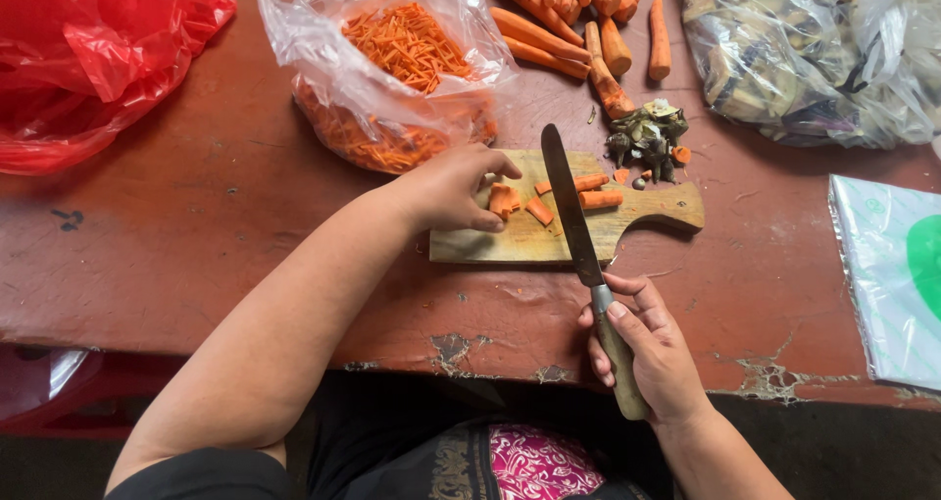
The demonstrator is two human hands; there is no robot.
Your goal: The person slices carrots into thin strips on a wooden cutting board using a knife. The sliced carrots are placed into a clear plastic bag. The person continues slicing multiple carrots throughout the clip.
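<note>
Carrot cutting on a wooden board, worn red tabletop [225, 216].

A long knife [571, 211] is gripped by its wooden handle in the right hand [642, 348], fingers wrapped tight, blade laid across the cutting board [549, 240] toward 12 o'clock. Carrot pieces [505, 201] at the board's 9 o'clock are pinned under the curled fingers of the left hand [451, 188]. More cut sticks [598, 198] are seen at the blade's 3 o'clock. A bag of shredded carrot [392, 69] lies at 11 o'clock of the board, whole carrots [578, 20] at 12, trimmings [649, 139] at 1.

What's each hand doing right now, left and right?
Left hand: closed on a carrot piece on the cutting board.
Right hand: closed around the knife handle.
</note>
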